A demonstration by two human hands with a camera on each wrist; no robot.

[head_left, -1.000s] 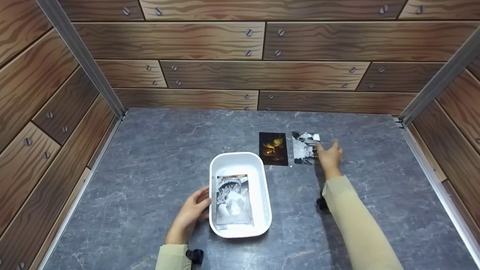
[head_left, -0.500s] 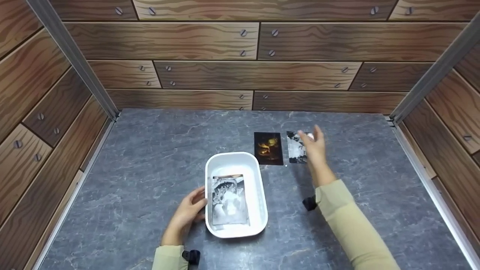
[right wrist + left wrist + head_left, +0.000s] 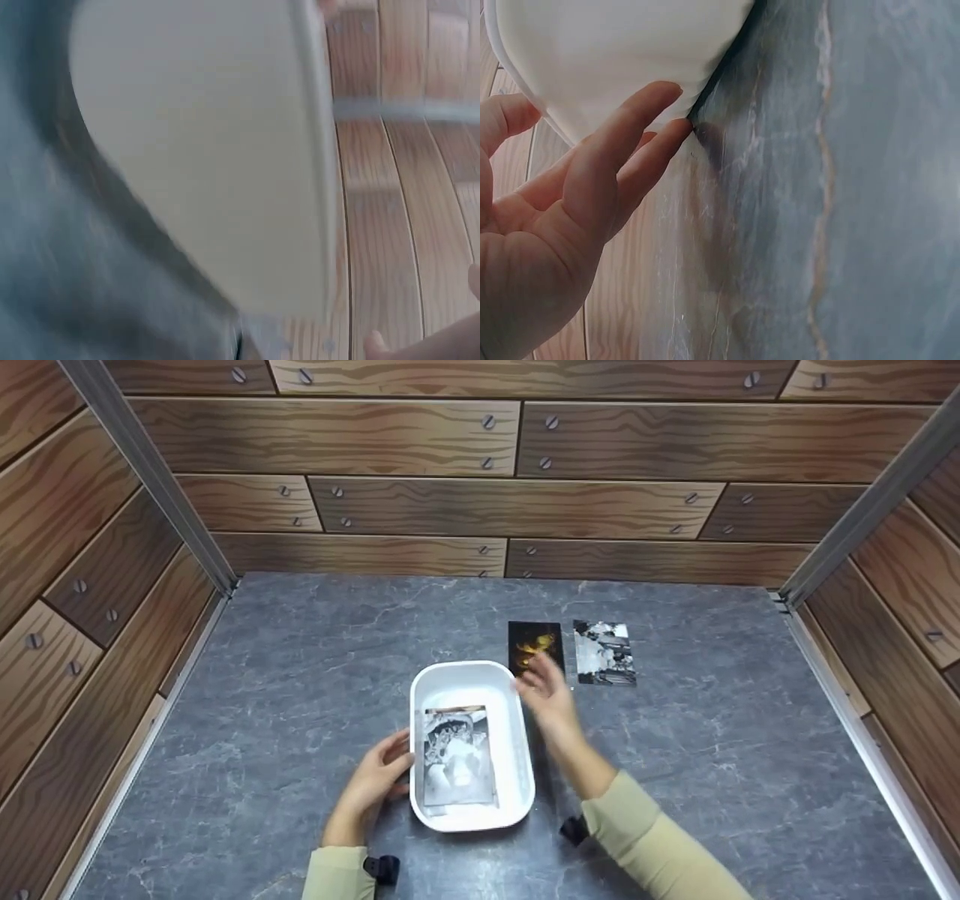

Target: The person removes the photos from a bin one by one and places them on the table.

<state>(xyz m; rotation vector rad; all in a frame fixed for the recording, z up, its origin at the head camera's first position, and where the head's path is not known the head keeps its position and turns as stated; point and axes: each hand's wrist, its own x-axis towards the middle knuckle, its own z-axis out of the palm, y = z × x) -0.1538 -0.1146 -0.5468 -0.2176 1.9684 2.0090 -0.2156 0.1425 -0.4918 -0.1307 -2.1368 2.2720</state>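
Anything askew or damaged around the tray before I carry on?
Nothing stands out. The white tray sits flat with one photo inside; the dark photo and black-and-white photo lie flat side by side on the table.

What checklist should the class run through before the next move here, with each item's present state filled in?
1. Left hand steadies the white tray: ok, fingers touch its side.
2. Right hand holds nothing: ok, fingers look loose, though blurred.
3. One black-and-white photo lies flat in the tray: ok.
4. Dark orange photo reachable: ok, on the table beyond the right hand.
5. Second black-and-white photo on the table: ok.
6. Room in the tray: ok.
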